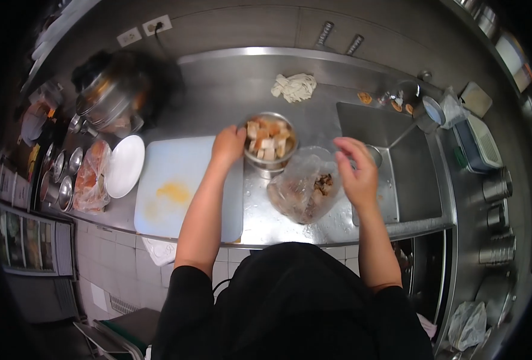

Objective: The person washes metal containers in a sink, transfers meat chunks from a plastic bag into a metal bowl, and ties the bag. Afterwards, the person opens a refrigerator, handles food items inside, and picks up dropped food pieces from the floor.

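My left hand (230,146) grips the rim of a round metal bowl (270,163) at its left side. Pale and orange-brown chunks of food (270,138) fill the bowl. It seems to be held above the steel counter, slightly tilted toward me. Just right of it lies a clear plastic bag (296,192) with darker food pieces inside. Beside the bag's upper right, my right hand (357,165) hovers with its fingers apart and nothing in them. A cutting board (176,192) with a yellow-orange stain lies under my left forearm.
A white oval plate (126,166) and a bag of orange food (93,174) stand left of the board, near several small metal bowls (66,192). A crumpled cloth (294,87) lies at the back. The sink (416,180) is to the right, a large metal appliance (113,96) back left.
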The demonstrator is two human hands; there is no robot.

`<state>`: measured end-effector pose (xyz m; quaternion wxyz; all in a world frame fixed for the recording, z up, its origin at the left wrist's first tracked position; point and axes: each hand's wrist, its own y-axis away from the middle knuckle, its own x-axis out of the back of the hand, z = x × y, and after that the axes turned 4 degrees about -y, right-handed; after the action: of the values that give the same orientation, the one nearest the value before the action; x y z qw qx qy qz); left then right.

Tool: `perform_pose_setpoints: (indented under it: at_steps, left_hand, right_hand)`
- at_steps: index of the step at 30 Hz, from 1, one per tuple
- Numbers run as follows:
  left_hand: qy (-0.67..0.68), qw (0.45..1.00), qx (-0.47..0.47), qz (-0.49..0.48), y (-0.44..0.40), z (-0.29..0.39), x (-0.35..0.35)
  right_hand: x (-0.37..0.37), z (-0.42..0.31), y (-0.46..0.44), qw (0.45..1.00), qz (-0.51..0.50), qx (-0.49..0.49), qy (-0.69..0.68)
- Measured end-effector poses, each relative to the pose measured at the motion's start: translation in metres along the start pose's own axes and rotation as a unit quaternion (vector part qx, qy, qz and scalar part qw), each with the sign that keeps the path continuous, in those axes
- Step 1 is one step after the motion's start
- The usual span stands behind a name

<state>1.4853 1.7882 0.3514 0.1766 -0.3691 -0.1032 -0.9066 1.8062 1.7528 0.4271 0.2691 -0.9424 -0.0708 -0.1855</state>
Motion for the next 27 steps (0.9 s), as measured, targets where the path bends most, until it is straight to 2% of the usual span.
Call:
perform_pose_setpoints:
  at_steps: [1,2,4,5,6,8,10,12,13,14,15,17,19,21,23,24,26,27]
  left_hand:
    - [-0.060,0.998,-0.030,0.019,-0.003,-0.001,-0.006]
    - [-0.061,0.998,-0.032,0.010,0.000,-0.004,-0.013]
    - [-0.142,0.965,-0.112,0.190,0.021,0.009,-0.007]
    - [-0.144,0.957,-0.110,0.228,0.033,0.019,-0.001]
    - [-0.144,0.957,-0.115,0.223,0.049,0.034,0.007]
    - [-0.009,0.991,-0.123,0.050,0.083,0.059,0.009]
    - [0.030,0.977,-0.177,-0.111,0.107,0.073,-0.018]
    - [-0.119,0.951,-0.231,-0.165,0.119,0.088,-0.051]
    - [-0.119,0.952,-0.229,-0.163,0.119,0.091,-0.068]
    - [-0.175,0.953,-0.194,-0.150,0.115,0.093,-0.085]
    - [-0.231,0.950,-0.159,-0.137,0.110,0.091,-0.097]
    - [-0.242,0.948,-0.161,-0.127,0.101,0.082,-0.108]
    - [-0.258,0.944,-0.163,-0.123,0.104,0.083,-0.098]
    - [-0.167,0.954,-0.212,-0.134,0.115,0.084,-0.077]
    - [-0.120,0.951,-0.246,-0.141,0.128,0.095,-0.058]
    - [-0.070,0.947,-0.277,-0.146,0.132,0.098,-0.052]
    - [-0.036,0.941,-0.312,-0.124,0.133,0.102,-0.046]
    - [-0.001,0.933,-0.346,-0.101,0.132,0.102,-0.043]
  right_hand:
    - [0.011,-0.001,0.006,0.997,0.057,0.043,0.038]
    - [0.017,0.001,0.013,0.997,0.060,0.035,0.042]
    - [0.030,0.006,0.021,0.987,0.107,-0.026,0.119]
    - [0.033,0.038,0.032,0.983,0.086,-0.054,0.152]
    - [0.032,0.057,0.040,0.982,0.091,-0.059,0.153]
    - [0.031,0.078,0.051,0.978,-0.007,-0.197,0.076]
    - [0.026,0.075,0.050,0.981,0.006,-0.191,0.042]
    - [0.020,0.072,0.046,0.983,0.017,-0.183,0.005]
    - [0.018,0.071,0.043,0.977,0.018,-0.180,-0.115]
    - [0.017,0.070,0.039,0.957,0.019,-0.174,-0.233]
    - [0.019,0.066,0.036,0.957,0.017,-0.171,-0.232]
    - [0.025,0.058,0.031,0.883,-0.003,-0.183,-0.432]
    - [0.033,0.054,0.031,0.891,-0.011,-0.203,-0.407]
    - [0.032,0.053,0.035,0.897,-0.018,-0.223,-0.382]
    - [0.016,0.050,0.044,0.956,-0.058,-0.165,-0.237]
    - [0.009,0.052,0.045,0.956,-0.058,-0.164,-0.238]
    - [0.001,0.056,0.044,0.954,-0.218,-0.173,-0.112]
    - [0.007,0.050,0.031,0.920,-0.276,-0.248,-0.123]
